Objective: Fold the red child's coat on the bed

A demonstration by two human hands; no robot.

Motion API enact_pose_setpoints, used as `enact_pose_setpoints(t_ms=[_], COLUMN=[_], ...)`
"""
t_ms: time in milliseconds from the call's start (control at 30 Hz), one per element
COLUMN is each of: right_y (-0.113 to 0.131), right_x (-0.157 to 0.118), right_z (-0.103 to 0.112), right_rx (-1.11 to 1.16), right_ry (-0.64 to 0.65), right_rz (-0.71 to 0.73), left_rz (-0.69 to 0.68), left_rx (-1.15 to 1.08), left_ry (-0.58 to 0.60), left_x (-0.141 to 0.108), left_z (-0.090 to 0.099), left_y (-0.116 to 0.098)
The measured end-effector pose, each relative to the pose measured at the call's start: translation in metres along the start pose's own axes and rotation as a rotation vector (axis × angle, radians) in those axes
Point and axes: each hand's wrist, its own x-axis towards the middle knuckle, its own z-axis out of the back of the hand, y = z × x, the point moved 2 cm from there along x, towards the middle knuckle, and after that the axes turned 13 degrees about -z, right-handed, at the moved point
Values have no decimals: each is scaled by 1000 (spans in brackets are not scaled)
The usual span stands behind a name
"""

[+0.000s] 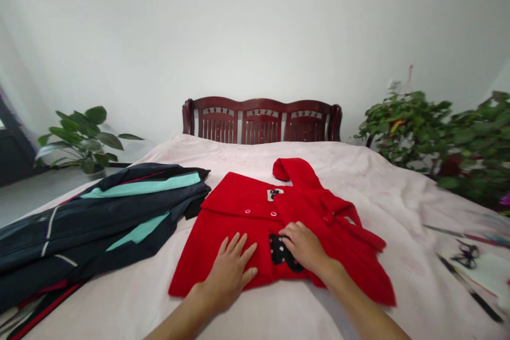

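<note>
White wall behind; in front of it a broad surface spread with a pale pink sheet, a dark red carved wooden headboard at its far edge. Dark garments with turquoise panels lie loosely along the left side. Red coat lies spread at the near centre of the sheet, just right of the garments, a narrow red length curving out at its far side. Leafy plants stand to the right; a smaller potted plant to the left. Left hand: palm down on the coat's left part, fingers spread, gripping nothing. Right hand: on the coat beside a black dotted patch, fingers partly curled; cannot tell whether cloth is pinched beneath them. Slim black-handled item on the sheet, far right, beside a tangled black item. Smallest noted: two pale buttons on the coat, beyond the hands.
</note>
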Motion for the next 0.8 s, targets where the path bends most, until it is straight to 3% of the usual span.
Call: enact_pose_setpoints(t_ms=[100, 233, 433, 800], right_y=[-9, -3, 19, 34], right_x=[15, 36, 59, 69], right_z=[-15, -16, -28, -36], right_rx=[-82, -144, -193, -350], right_ry=[68, 32, 40, 110], right_rz=[-83, -120, -11, 167], left_rz=[4, 0, 1, 8], left_rx=[32, 41, 43, 89], left_ry=[34, 11, -8, -16], left_x=[-4, -9, -8, -9], left_z=[-15, -18, -21, -20], left_y=[0, 1, 4, 1])
